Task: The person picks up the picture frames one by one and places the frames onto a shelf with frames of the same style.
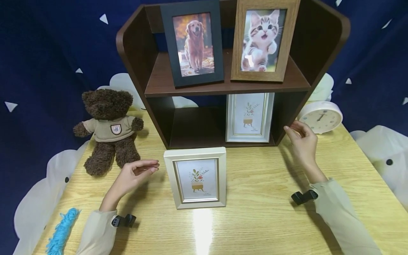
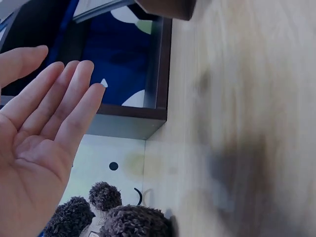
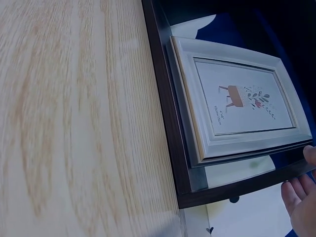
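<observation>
A white photo frame (image 1: 170,184) with a potted-plant print stands on the table in front of a dark brown shelf (image 1: 227,86). My left hand (image 1: 132,177) is just left of this frame, apart from it and holding nothing; its fingers extend in the left wrist view. My right hand (image 1: 302,141) is at the shelf's right side panel. In the right wrist view the thumb lies over the panel's edge, with the fingers on its outer side. A second white photo frame (image 3: 237,143) with the same print stands inside the lower compartment, on the right.
On the upper shelf stand a dark photo frame (image 1: 218,53) with a dog picture and a wooden photo frame (image 1: 291,32) with a kitten picture. A brown teddy bear (image 1: 108,129) sits left, blue yarn (image 1: 63,230) lies front left, and a white clock (image 1: 321,118) stands right.
</observation>
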### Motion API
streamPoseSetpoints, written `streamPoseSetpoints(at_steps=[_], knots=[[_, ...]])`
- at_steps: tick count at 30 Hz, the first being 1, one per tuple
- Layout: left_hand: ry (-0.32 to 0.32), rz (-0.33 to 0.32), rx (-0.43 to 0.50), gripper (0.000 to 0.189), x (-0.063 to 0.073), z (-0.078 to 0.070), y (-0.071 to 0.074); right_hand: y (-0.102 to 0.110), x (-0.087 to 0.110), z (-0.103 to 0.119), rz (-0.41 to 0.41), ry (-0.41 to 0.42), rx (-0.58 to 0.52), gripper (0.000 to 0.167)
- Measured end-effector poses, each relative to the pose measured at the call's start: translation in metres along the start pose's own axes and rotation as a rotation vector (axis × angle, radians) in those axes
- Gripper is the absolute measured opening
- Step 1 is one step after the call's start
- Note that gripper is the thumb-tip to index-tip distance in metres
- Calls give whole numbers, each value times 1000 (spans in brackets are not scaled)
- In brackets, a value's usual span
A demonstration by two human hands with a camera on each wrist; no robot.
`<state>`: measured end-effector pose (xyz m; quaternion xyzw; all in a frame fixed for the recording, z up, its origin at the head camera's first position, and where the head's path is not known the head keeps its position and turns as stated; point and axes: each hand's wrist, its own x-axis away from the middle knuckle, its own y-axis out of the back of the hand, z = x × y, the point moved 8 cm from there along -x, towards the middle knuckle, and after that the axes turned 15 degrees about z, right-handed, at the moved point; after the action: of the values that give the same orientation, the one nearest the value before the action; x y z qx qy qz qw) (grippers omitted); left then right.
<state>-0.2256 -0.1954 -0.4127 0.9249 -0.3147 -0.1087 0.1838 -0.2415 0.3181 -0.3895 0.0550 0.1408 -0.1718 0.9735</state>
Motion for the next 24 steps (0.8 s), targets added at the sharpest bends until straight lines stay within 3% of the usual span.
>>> streamPoseSetpoints(at_steps=[12, 17, 24], knots=[[-109, 124, 79, 36, 9, -4, -32, 0, -1, 4, -15, -9, 78, 27], [-86, 156, 89, 39, 8, 0, -44, 1, -2, 5, -28, -4, 126, 27], [-31, 132, 69, 40, 6, 6, -48, 4, -2, 5, -37, -36, 165, 23]])
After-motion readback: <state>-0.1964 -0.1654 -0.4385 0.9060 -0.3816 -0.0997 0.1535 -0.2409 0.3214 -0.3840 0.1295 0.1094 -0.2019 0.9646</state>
